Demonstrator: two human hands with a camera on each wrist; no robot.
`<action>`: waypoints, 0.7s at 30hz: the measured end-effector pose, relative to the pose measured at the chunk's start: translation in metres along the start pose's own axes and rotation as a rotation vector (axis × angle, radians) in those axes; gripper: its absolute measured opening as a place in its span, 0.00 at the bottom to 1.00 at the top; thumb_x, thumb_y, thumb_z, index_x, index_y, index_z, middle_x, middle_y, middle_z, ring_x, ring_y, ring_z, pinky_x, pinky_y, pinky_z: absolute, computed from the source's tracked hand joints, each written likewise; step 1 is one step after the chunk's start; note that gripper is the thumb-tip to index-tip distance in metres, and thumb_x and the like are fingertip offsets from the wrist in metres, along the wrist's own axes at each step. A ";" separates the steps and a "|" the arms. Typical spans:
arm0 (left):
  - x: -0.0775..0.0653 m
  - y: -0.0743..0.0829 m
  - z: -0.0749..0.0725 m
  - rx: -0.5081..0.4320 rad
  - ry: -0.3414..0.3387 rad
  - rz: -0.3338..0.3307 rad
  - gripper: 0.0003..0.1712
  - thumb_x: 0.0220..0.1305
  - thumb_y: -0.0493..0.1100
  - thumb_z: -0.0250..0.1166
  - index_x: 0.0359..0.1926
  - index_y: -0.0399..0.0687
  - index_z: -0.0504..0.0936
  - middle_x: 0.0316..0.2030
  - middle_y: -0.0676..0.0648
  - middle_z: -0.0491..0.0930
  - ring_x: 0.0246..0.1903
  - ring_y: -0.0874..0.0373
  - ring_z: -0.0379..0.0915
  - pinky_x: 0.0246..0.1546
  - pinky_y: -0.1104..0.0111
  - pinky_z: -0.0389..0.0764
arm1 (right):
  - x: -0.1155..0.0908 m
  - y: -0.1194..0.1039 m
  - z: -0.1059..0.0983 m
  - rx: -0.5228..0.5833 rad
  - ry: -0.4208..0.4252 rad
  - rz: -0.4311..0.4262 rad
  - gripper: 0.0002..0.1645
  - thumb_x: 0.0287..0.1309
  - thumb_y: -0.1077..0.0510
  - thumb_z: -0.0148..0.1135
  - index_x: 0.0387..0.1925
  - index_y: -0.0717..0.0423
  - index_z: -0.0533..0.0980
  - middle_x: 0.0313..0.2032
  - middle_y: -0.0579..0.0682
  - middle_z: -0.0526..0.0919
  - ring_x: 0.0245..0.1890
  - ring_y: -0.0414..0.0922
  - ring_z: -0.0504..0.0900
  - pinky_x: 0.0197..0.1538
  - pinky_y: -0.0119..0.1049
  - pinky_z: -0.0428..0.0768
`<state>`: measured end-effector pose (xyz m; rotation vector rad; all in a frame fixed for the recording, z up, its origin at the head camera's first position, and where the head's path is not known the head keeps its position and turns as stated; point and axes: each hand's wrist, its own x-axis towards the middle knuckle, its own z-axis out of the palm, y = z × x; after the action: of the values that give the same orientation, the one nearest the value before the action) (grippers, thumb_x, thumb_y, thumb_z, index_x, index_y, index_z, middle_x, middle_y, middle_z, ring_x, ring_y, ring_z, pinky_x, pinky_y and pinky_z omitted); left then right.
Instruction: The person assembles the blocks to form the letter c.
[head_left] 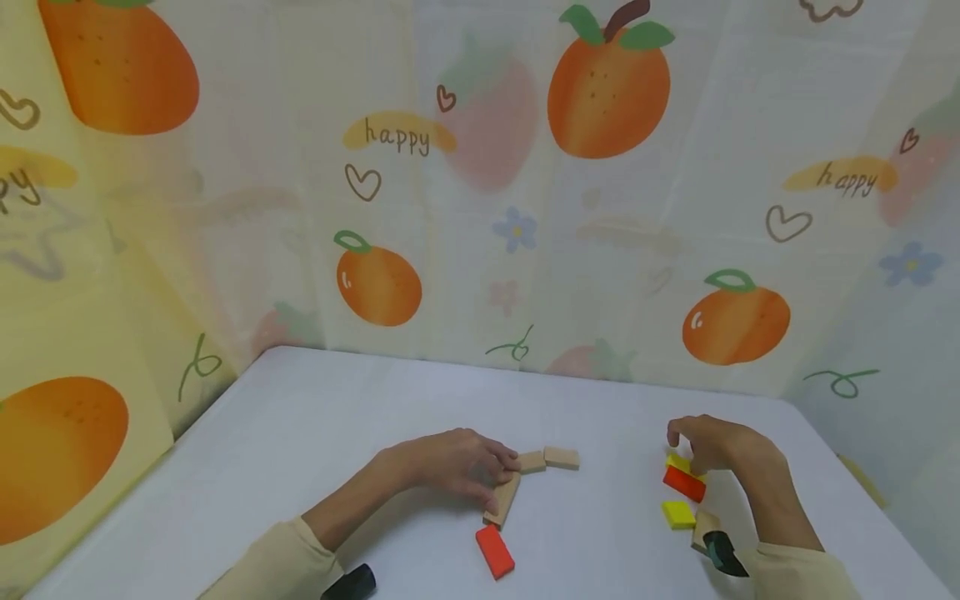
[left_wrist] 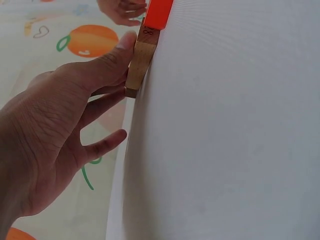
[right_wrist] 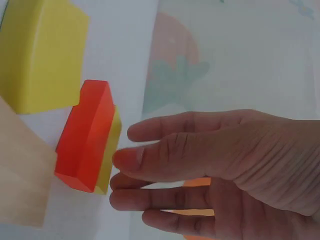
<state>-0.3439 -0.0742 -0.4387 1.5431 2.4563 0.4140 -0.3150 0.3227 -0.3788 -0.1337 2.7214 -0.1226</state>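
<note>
The plain blocks (head_left: pixel 561 458) look like smooth matt wood, the red block (head_left: pixel 495 552) and yellow block (head_left: pixel 678 515) evenly coloured and smooth, the tabletop (head_left: pixel 600 425) smooth and matt, the creased backdrop (head_left: pixel 465 233) perhaps thin plastic or cloth, the sleeve (head_left: pixel 281 560) matt cloth.

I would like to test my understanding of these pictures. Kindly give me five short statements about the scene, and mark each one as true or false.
1. The left hand touches a long plain wooden block. True.
2. A bright red rectangular block lies at the far end of that wooden block, away from the person. False: it lies at the near end.
3. The right hand is closest to a blue ball. False: it is close to a yellow block and a second red block.
4. Another yellow block lies beside a light wooden block. True.
5. The tabletop is white. True.
</note>
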 end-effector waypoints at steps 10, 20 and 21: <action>0.000 -0.001 0.001 -0.018 0.008 0.018 0.24 0.66 0.57 0.73 0.58 0.52 0.89 0.66 0.55 0.82 0.70 0.65 0.75 0.68 0.71 0.77 | 0.014 0.011 0.007 0.028 0.006 -0.010 0.22 0.57 0.68 0.71 0.51 0.49 0.79 0.38 0.52 0.81 0.38 0.48 0.76 0.43 0.46 0.86; 0.001 -0.003 0.002 -0.009 0.029 0.043 0.24 0.66 0.58 0.72 0.57 0.51 0.89 0.66 0.54 0.82 0.70 0.64 0.75 0.67 0.71 0.78 | 0.011 0.017 0.003 -0.001 0.092 -0.093 0.23 0.59 0.66 0.72 0.55 0.56 0.77 0.38 0.53 0.82 0.37 0.47 0.78 0.47 0.50 0.89; 0.001 -0.003 0.002 -0.010 0.030 0.041 0.24 0.66 0.58 0.72 0.57 0.51 0.89 0.66 0.54 0.82 0.70 0.64 0.75 0.67 0.71 0.78 | 0.011 0.017 0.003 0.000 0.092 -0.093 0.23 0.59 0.66 0.72 0.55 0.55 0.77 0.38 0.53 0.82 0.37 0.47 0.78 0.48 0.50 0.89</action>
<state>-0.3466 -0.0744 -0.4414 1.5970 2.4440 0.4591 -0.3251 0.3382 -0.3874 -0.2604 2.8076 -0.1598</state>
